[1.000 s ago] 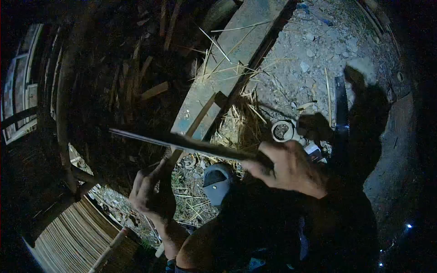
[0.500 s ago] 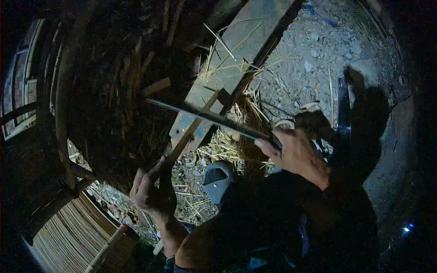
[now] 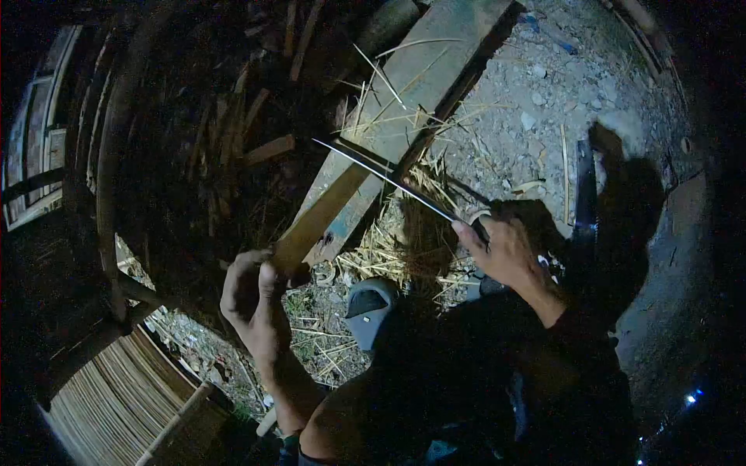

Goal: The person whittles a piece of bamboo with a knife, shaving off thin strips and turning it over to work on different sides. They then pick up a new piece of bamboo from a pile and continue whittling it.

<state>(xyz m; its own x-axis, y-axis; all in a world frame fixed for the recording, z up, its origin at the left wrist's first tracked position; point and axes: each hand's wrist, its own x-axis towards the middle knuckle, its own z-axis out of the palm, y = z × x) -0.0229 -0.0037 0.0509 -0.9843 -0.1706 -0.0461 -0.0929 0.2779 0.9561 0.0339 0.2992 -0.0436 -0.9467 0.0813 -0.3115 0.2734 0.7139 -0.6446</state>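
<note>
My left hand grips the near end of a flat wooden strip, fingers pinched on it. The strip slants up and away over a long board. My right hand is closed around the handle of a long blade, whose tip points to the upper left. The blade crosses over the far end of the strip, seen edge-on as a thin bright line. Thin straw-like slivers lie on the board beyond the blade.
Shavings lie below the board, near a grey shoe. Gravelly ground holds a dark saw-like tool at the right. Wood pieces lie left of the board; bundled slats stand at the lower left.
The strip has turned so its broad face shows. The blade has rolled to a thin edge view, and its tip has moved right. My left hand has shifted slightly, still holding the strip.
</note>
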